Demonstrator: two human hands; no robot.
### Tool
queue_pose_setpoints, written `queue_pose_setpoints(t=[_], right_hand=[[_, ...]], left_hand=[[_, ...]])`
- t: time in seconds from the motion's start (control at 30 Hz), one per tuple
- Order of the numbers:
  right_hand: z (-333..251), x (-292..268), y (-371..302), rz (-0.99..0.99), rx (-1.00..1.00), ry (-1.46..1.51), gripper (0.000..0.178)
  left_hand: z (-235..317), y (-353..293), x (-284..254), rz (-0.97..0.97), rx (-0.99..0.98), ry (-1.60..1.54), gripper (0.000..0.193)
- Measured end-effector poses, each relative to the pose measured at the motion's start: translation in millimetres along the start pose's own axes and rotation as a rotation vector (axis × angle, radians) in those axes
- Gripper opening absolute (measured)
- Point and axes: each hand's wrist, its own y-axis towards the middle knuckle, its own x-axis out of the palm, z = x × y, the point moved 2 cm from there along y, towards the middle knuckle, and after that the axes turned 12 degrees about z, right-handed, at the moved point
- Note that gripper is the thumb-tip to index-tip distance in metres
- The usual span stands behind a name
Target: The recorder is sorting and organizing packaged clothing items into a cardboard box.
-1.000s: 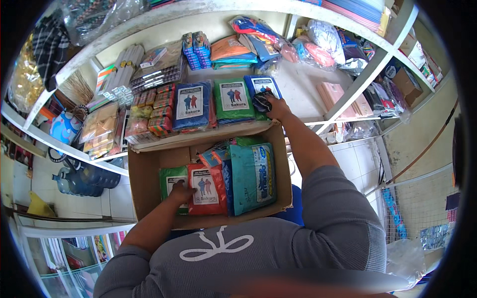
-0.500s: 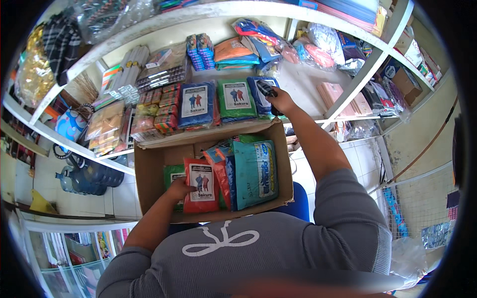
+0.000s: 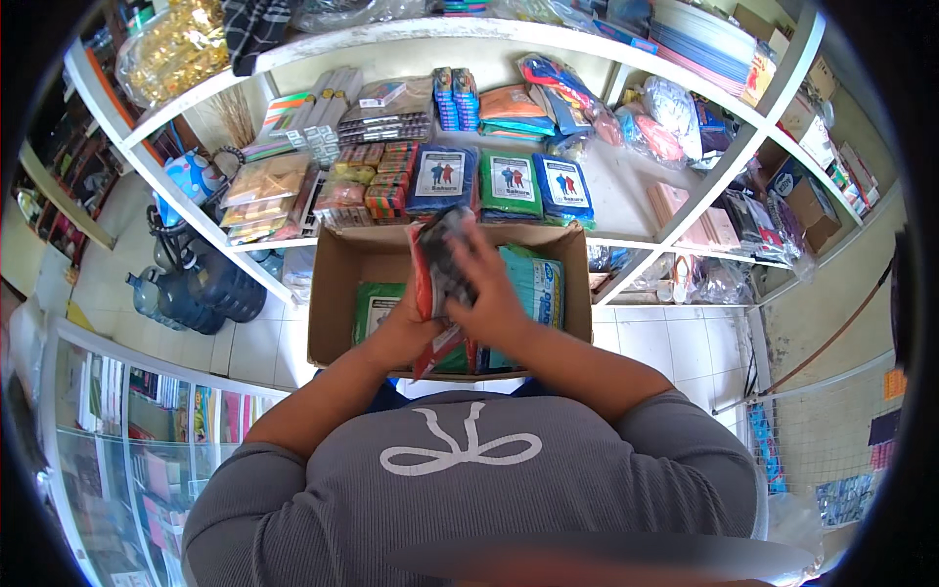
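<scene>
Left hand (image 3: 406, 331) clamped on a red plastic-wrapped packet (image 3: 423, 279), which stood tilted above the middle of an open cardboard box (image 3: 333, 269), its lower end near the box's near edge. Right hand (image 3: 497, 298) pressed a dark cloth (image 3: 450, 249) against that packet from the right; both were blurred, so I could not tell whether those fingers were closed round the cloth or spread over it.

Hands and packet blocked the view of the box's middle. To their left inside it lay a green packet (image 3: 376, 297), partly hidden by the left forearm; to their right, a turquoise packet (image 3: 548, 284) leaned, its near part behind the right wrist.

Just beyond the box's far wall, a white shelf (image 3: 626, 210) carried a row of three labelled packets: a blue-edged one (image 3: 442, 178) on the left, a green-edged one (image 3: 511, 184) in the middle and a smaller blue-edged one (image 3: 567, 189) on the right. Left of these sat orange-and-green wrapped blocks (image 3: 391, 181); farther back stood a stack of small blue boxes (image 3: 456, 103). Pink packs (image 3: 693, 217) lay right, behind a slanting white post (image 3: 729, 176). Large blue water jugs (image 3: 225, 284) stood on the floor at left, with a glass cabinet (image 3: 93, 470) nearer.
</scene>
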Motion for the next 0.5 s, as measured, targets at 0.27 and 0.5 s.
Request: queue_pose_setpoints(t=[0.27,0.5], right_hand=[[-3.0,4.4,1.8,0.111,0.119,-0.035,0.076],[-59.0,-7.7,-4.5,0.053,-0.255,-0.081,0.067]], left_hand=[[32.9,-38.2,-1.2,-0.052,-0.061,0.051,0.069],[50.5,-40.6,-16.9,-0.317,0.063,0.286,0.081]])
